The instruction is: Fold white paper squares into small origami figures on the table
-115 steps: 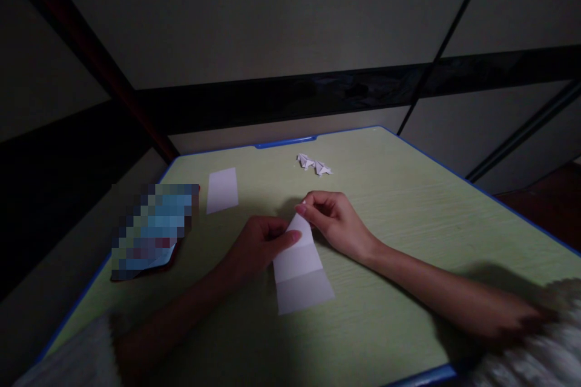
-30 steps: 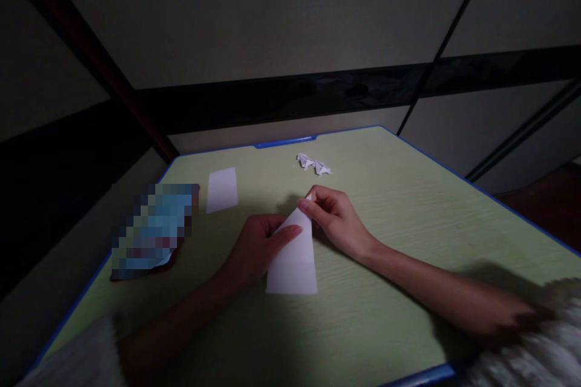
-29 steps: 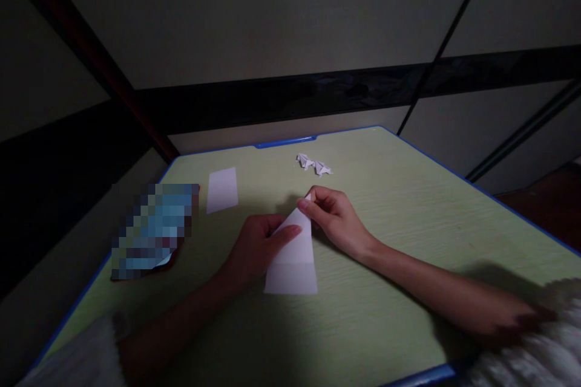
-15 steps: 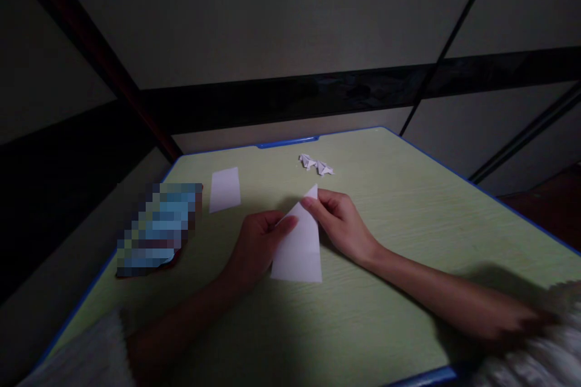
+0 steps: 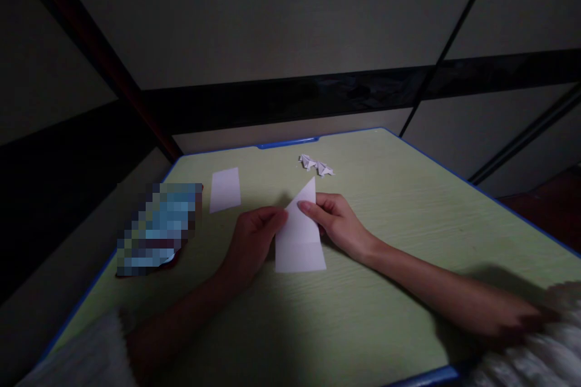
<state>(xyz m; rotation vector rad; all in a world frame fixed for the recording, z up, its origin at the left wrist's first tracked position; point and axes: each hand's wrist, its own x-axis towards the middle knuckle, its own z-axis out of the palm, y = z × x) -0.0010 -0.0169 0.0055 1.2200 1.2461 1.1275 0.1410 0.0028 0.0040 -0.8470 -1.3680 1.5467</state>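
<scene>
My left hand [image 5: 255, 242] and right hand [image 5: 338, 221] each pinch the folded paper [image 5: 299, 239] above the table [image 5: 390, 193].

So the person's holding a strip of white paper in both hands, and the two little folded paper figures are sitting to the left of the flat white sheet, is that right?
Not quite: the head view shows the two little folded paper figures to the right of the flat white sheet. The white paper is indeed held in both hands.
</scene>
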